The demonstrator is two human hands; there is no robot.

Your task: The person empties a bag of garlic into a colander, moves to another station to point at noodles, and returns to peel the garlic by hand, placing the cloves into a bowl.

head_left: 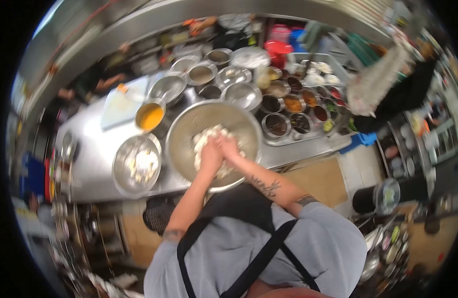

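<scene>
1. Large bowl [183,131]: on bench [92,166], containing white pieces [199,142].
2. Left hand [211,153], right hand [229,146]: meeting over white pieces; cannot tell whether either grip is closed.
3. Colander [122,166]: beside large bowl.

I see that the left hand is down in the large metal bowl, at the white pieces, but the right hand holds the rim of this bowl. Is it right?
Not quite: the head view shows the right hand off the rim, down at the white pieces in the large metal bowl, beside the left hand.
</scene>
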